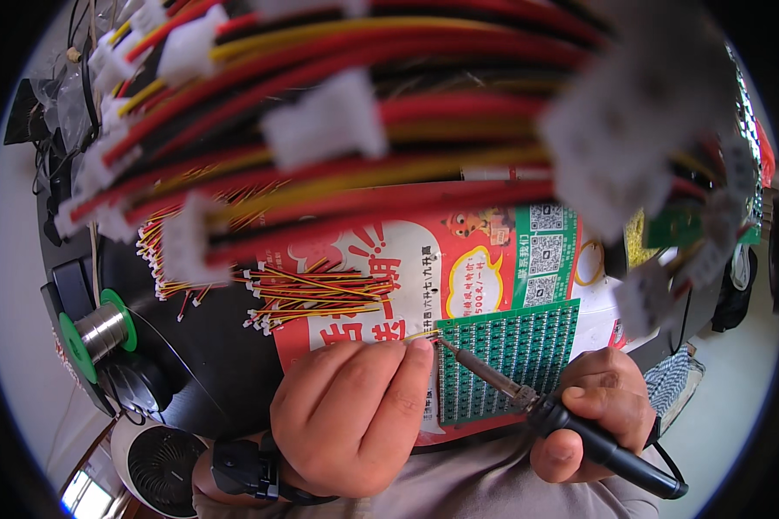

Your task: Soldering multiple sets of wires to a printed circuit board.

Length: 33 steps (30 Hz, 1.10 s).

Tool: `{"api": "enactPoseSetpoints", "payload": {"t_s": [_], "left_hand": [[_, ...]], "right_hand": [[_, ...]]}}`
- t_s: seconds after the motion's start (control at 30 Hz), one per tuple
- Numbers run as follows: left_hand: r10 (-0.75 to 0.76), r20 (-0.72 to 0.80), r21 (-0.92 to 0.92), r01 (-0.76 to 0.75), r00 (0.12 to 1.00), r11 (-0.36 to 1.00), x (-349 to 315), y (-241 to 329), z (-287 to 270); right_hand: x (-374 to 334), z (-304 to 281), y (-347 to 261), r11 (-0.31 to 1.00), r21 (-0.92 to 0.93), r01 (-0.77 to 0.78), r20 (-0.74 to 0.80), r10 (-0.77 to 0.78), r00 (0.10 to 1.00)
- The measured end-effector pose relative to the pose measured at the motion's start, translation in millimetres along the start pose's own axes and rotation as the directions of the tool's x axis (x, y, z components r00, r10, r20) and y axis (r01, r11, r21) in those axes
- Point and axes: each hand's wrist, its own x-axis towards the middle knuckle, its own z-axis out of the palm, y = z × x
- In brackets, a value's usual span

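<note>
Blurred wires cover the top; a solder spool sits left; left hand, fingers curled, pinches thin wire beside circuit board; right hand clasps soldering iron.

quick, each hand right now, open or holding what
Left hand: closed, pinching thin wires by the edge of the green circuit board.
Right hand: closed, holding a soldering iron.

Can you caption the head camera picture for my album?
Left hand pinches thin wires at the edge of the green board; right hand holds a soldering iron.
</note>
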Motion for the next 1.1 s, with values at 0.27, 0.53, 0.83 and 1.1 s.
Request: {"api": "enactPoseSetpoints", "payload": {"t_s": [0.27, 0.53, 0.83, 1.1], "left_hand": [[0.019, 0.013, 0.013, -0.019, 1.0, 1.0, 1.1, 0.2, -0.8], [0.021, 0.014, 0.016, -0.021, 1.0, 1.0, 1.3, 0.6, -0.2], [0.026, 0.014, 0.032, -0.026, 1.0, 0.999, 1.6, 2.0, -0.2], [0.028, 0.027, 0.035, -0.029, 0.999, 0.999, 2.1, 2.1, -1.5]], "right_hand": [[-4.3, 3.7, -0.3, 0.999, 0.052, -0.015, -0.102, 0.02, 0.995], [-6.2, -9.5, 0.4, 0.998, 0.043, -0.039, 0.029, 0.038, 0.999], [-6.2, -8.9, 0.0, 0.998, 0.041, -0.037, 0.024, 0.036, 0.999], [2.5, -4.9, -0.4, 1.0, -0.018, 0.009, 0.061, -0.008, 0.998]]}}
